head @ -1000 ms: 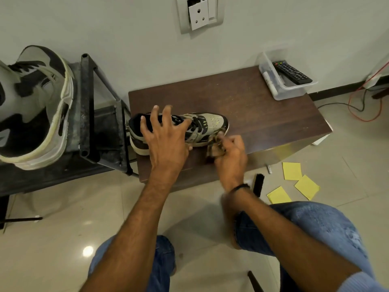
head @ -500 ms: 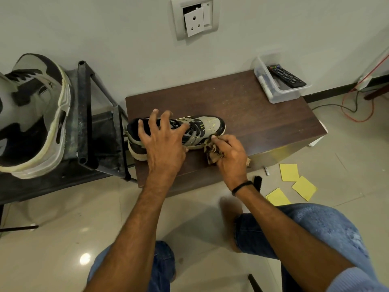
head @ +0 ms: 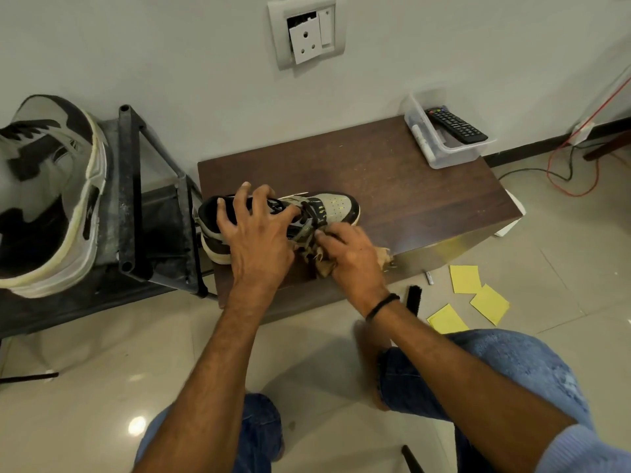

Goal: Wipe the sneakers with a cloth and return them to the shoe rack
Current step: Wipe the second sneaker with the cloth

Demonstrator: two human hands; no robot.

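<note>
Black-and-cream lace-up sneaker (head: 336, 208) stood on dark brown wooden table (head: 409, 186), near its left edge | left hand (head: 254, 240) gripped its collar from above | right hand (head: 348, 254) pinched crumpled tan cloth (head: 322, 264) against its near side | black metal shoe rack (head: 129, 199) stood just left of table

Soft, even indoor light fills your view, and your body throws a faint shadow on the floor tiles (head: 307, 363) between your knees. A small bright glare spot sits on the near-left tiles, and the front face of the table (head: 409, 186) shines at the right. Your right hand (head: 351, 254) and the cloth (head: 324, 266) it pinches are slightly smeared. Your left hand (head: 259, 240), gripping the sneaker (head: 338, 208), is sharp. The shoe rack (head: 129, 186) bows at the left edge.
</note>
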